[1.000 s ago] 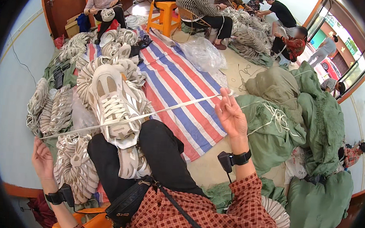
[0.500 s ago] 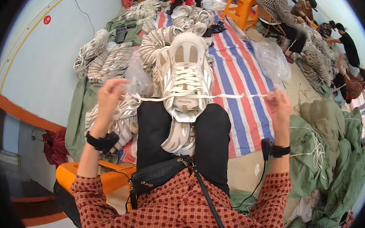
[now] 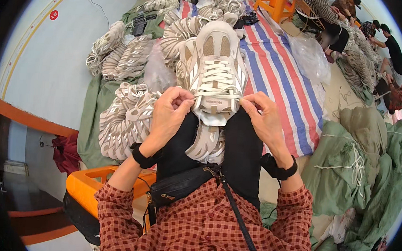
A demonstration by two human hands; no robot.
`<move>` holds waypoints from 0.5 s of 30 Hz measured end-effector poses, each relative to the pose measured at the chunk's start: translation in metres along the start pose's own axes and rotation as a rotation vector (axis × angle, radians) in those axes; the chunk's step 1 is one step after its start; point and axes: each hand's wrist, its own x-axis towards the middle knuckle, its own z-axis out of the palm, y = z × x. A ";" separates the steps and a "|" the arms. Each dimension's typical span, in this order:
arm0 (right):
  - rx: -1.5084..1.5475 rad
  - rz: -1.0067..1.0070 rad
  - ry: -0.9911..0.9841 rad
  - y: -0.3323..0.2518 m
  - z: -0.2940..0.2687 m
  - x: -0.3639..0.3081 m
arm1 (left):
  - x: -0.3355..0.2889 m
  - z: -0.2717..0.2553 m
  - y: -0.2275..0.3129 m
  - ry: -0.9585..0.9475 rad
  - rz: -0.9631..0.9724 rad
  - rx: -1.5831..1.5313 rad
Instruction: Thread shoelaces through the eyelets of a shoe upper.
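A beige and white sneaker (image 3: 217, 44) sits over my knees with its toe pointing away from me. Its flat cream shoelace (image 3: 216, 78) crisscrosses up the front and runs across below the tongue's top. At the left side of the shoe opening, my left hand (image 3: 170, 111) is closed in a pinch on the lace. My right hand (image 3: 265, 119) pinches the lace at the opposite side, thumb and forefinger together. The lace ends are mostly hidden by my fingers. Beneath the opening, more sneakers (image 3: 199, 146) lie between my thighs.
Bundled sneakers (image 3: 130, 116) lie left of my legs, with more piled beyond the shoe. A striped sheet (image 3: 277, 75) covers the floor ahead. Green sacks (image 3: 339, 166) stand at right, an orange stool (image 3: 86, 187) at lower left. Several people work at the far right.
Both hands have come inward from wide apart to the shoe's sides. The lace stretched out between them is now drawn close to the shoe. The view has shifted slightly.
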 end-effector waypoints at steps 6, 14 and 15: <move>-0.732 -0.560 -0.029 -0.033 -0.005 0.009 | 0.005 0.000 0.016 0.068 0.208 0.285; -0.681 -0.501 -0.151 -0.032 -0.010 0.026 | 0.029 0.005 0.048 -0.164 0.507 0.885; -0.737 -0.574 -0.144 -0.037 -0.011 0.025 | 0.026 0.009 0.051 -0.188 0.515 0.958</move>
